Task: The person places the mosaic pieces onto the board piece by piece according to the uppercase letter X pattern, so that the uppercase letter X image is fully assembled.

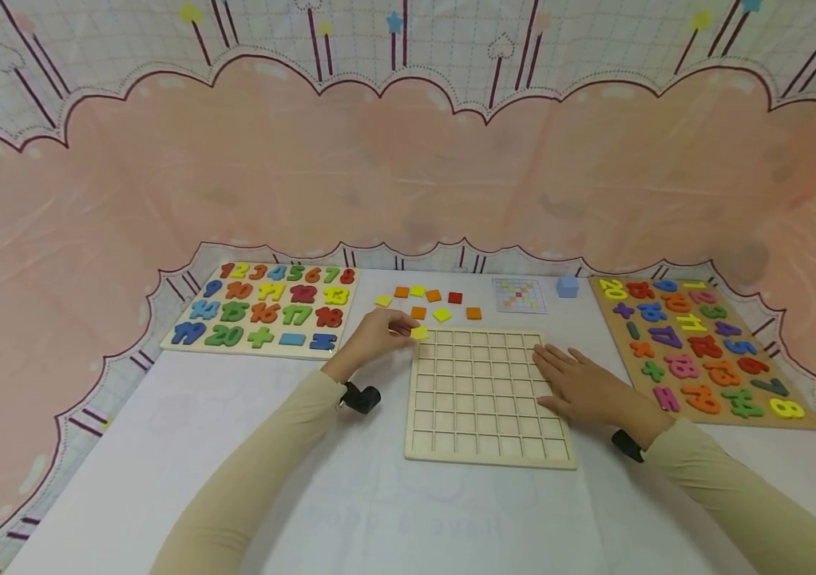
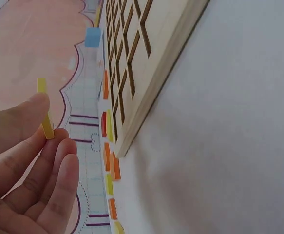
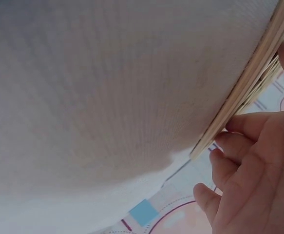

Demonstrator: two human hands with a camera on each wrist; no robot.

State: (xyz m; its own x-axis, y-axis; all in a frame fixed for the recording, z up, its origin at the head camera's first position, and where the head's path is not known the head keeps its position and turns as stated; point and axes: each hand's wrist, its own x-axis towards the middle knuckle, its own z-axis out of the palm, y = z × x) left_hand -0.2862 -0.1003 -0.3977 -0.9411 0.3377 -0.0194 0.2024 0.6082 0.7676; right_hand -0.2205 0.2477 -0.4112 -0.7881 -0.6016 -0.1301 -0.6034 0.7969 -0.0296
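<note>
Between thumb and fingers my left hand [image 1: 378,339] pinches a thin yellow square tile [image 2: 42,109], held at the top left corner of a wooden grid board [image 1: 480,461]. The board's square cells hold no tiles. My right hand [image 1: 584,387] lies over the board's right edge with fingers straight; in the right wrist view its fingertips [image 3: 234,122] are at the board's side. Behind the board lie several loose tiles, among them an orange tile [image 1: 474,314], a red tile [image 1: 455,298] and a yellow tile [image 1: 441,315].
A printed pattern card [image 1: 501,303] and a blue cube [image 1: 568,287] are at the back. To the left is a wooden number board [image 1: 275,343]; a second number board [image 1: 619,319] lies on the right. A patterned cloth backdrop [image 1: 379,176] rises behind the table.
</note>
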